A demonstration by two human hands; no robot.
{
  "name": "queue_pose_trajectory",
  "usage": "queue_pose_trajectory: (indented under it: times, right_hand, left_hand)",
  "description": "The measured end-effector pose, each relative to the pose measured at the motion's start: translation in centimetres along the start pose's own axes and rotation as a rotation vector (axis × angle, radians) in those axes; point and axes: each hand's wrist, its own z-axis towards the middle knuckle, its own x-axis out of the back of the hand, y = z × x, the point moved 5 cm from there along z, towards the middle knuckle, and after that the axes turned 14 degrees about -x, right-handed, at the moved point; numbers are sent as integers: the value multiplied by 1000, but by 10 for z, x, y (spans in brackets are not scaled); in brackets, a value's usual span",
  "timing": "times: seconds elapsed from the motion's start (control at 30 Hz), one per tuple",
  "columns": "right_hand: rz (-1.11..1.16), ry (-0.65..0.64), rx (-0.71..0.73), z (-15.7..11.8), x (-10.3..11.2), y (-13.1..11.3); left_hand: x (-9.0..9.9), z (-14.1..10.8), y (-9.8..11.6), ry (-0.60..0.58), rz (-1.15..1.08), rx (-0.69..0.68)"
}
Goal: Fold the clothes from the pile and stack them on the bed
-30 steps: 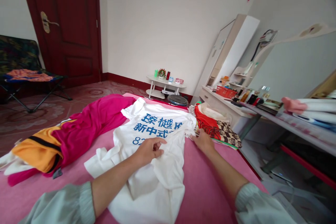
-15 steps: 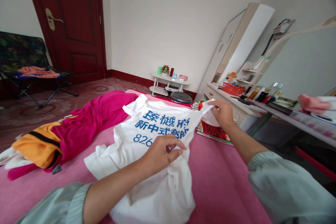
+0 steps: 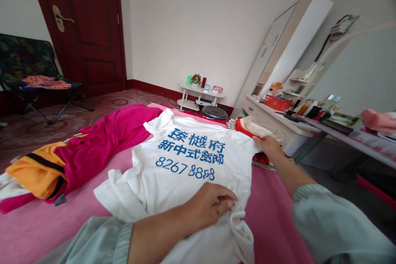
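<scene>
A white shirt (image 3: 179, 169) with blue characters and digits lies spread on the pink bed cover (image 3: 272, 214). My left hand (image 3: 213, 206) is closed in a pinch on the shirt's fabric near its lower right side. At the shirt's right sleeve, my right hand (image 3: 267, 144) pinches the white cloth by its edge. Red and white folded fabric (image 3: 247, 126) sits just beyond my right hand, partly hidden by it. Left of the shirt are a magenta garment (image 3: 105, 144) and a yellow garment with a black stripe (image 3: 37, 173).
A folding chair (image 3: 27, 57) with orange cloth stands by the dark red door (image 3: 93, 29). Against the far wall is a low white shelf (image 3: 185, 104). A dresser (image 3: 262, 111) with a red basket (image 3: 277, 102) and bottles is on the right.
The shirt's right side is now spread wider and flatter, showing the full row of digits. My right hand moved right and down, and my left hand moved right and down and closed on the fabric.
</scene>
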Motion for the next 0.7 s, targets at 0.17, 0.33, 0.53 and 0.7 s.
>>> queue_pose_trajectory:
  times: [0.17,0.33,0.53,0.7]
  right_hand:
    - [-132,68,161,-5,13,-29]
    - [-24,443,333,-6,45,-34]
    - [-205,140,158,25,-16,18]
    - [-162,121,160,13,-27,40]
  left_hand:
    - [26,-2,-12,110,487,-24]
    - [23,-6,-28,-87,602,132]
    - [14,-6,-23,-215,649,54]
    - [15,-7,-24,-238,658,34]
